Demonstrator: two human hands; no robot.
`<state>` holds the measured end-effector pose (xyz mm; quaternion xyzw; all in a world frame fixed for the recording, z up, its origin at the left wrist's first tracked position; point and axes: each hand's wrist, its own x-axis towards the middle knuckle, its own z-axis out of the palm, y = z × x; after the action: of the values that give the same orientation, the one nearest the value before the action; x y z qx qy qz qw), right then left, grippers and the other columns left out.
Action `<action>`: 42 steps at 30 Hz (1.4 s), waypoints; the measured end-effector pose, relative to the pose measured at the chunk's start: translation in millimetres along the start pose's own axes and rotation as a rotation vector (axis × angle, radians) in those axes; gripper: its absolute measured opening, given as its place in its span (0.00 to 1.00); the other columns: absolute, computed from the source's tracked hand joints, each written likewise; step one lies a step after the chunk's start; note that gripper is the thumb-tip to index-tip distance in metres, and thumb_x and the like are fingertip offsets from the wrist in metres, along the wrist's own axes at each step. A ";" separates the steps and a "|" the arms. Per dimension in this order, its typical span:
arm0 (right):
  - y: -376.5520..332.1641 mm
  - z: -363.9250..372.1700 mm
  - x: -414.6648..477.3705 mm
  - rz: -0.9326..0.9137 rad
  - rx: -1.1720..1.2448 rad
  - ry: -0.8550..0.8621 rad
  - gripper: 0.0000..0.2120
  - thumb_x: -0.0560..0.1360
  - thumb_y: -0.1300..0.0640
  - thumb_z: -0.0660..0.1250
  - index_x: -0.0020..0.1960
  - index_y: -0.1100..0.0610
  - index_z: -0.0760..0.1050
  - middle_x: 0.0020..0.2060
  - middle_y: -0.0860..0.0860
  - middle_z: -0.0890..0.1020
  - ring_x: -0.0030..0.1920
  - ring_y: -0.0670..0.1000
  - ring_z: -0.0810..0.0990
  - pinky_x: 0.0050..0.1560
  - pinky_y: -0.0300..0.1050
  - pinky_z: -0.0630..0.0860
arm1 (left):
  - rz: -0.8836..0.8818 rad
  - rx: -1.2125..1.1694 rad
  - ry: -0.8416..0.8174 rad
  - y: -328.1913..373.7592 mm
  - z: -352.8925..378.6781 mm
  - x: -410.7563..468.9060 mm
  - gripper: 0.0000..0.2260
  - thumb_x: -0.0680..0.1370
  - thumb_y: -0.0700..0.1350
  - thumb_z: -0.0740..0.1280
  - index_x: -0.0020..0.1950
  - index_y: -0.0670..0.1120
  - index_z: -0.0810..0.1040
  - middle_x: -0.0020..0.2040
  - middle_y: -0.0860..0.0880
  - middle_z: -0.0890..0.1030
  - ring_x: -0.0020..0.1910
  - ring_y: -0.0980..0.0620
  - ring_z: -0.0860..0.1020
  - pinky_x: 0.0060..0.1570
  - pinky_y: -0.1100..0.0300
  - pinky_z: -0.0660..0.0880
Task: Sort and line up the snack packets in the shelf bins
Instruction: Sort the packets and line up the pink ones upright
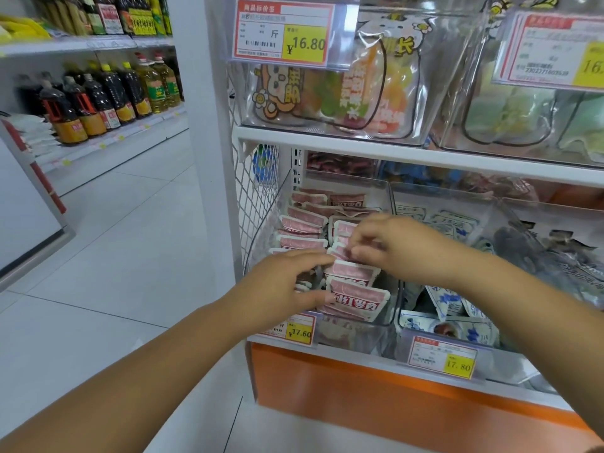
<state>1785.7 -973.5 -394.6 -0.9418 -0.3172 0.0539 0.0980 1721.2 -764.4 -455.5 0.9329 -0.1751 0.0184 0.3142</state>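
Several pink-and-white snack packets [356, 297] stand in two rows inside a clear shelf bin [366, 335] on the lower shelf. My left hand [281, 286] is in the bin's front left part, its thumb against the front packet and its fingers reaching over the left row. My right hand [392, 246] hovers over the right row and pinches the top edge of one pink packet [341, 253] between thumb and fingertips. The packets under both hands are partly hidden.
A neighbouring clear bin [405, 338] to the right holds blue-and-white packets [447, 302], and dark packets [529, 250] lie further right. Price tags [297, 331] hang on the shelf front. Bagged sweets [359, 86] fill the upper shelf. Oil bottles [108, 96] line the left aisle shelf.
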 end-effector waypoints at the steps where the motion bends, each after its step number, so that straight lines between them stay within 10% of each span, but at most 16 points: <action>1: -3.1 -1.8 -10.7 -0.013 0.026 -0.007 0.07 0.75 0.44 0.66 0.50 0.45 0.79 0.55 0.43 0.75 0.56 0.45 0.73 0.59 0.45 0.70 | 0.004 -0.037 -0.002 -0.9 -3.2 -2.8 0.20 0.72 0.56 0.72 0.64 0.60 0.76 0.68 0.62 0.72 0.61 0.65 0.71 0.62 0.71 0.67; 12: -12.5 37.3 -22.0 0.044 -0.165 0.143 0.12 0.75 0.40 0.65 0.54 0.42 0.82 0.71 0.44 0.67 0.68 0.48 0.65 0.69 0.44 0.56 | -0.064 -0.088 0.077 2.3 10.7 3.0 0.02 0.72 0.54 0.73 0.43 0.59 0.85 0.68 0.60 0.71 0.62 0.63 0.72 0.64 0.54 0.71; 16: -18.3 22.1 -43.3 0.026 0.056 0.110 0.08 0.74 0.40 0.67 0.49 0.40 0.80 0.74 0.40 0.60 0.71 0.43 0.59 0.65 0.37 0.58 | -0.063 -0.102 0.061 2.1 10.6 4.5 0.03 0.73 0.52 0.73 0.44 0.56 0.86 0.69 0.60 0.70 0.62 0.63 0.72 0.65 0.54 0.70; 29: -16.5 36.7 -37.2 -0.015 -0.357 -0.052 0.16 0.80 0.41 0.56 0.61 0.42 0.78 0.75 0.39 0.60 0.77 0.47 0.52 0.75 0.47 0.40 | 0.036 0.093 0.079 4.0 13.1 -2.8 0.06 0.75 0.56 0.69 0.49 0.60 0.84 0.71 0.62 0.69 0.63 0.67 0.71 0.62 0.63 0.69; 35: -21.1 27.1 -40.9 0.020 -0.298 -0.017 0.28 0.80 0.38 0.53 0.77 0.43 0.53 0.78 0.43 0.52 0.78 0.46 0.46 0.74 0.44 0.36 | 0.037 0.407 0.007 0.4 0.6 -13.1 0.26 0.81 0.61 0.53 0.77 0.57 0.55 0.78 0.58 0.53 0.77 0.56 0.49 0.75 0.58 0.48; 42: -12.8 23.1 -0.1 0.000 -0.569 -0.240 0.28 0.82 0.41 0.49 0.79 0.47 0.46 0.79 0.49 0.49 0.78 0.53 0.50 0.76 0.57 0.42 | -0.136 0.525 -0.168 -0.9 7.6 17.8 0.26 0.83 0.56 0.44 0.79 0.51 0.42 0.80 0.50 0.41 0.78 0.51 0.39 0.75 0.51 0.38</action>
<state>1774.3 -960.2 -414.3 -0.9183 -0.3288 0.0737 -0.2078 1737.6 -773.8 -459.6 0.9902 -0.1266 -0.0354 0.0466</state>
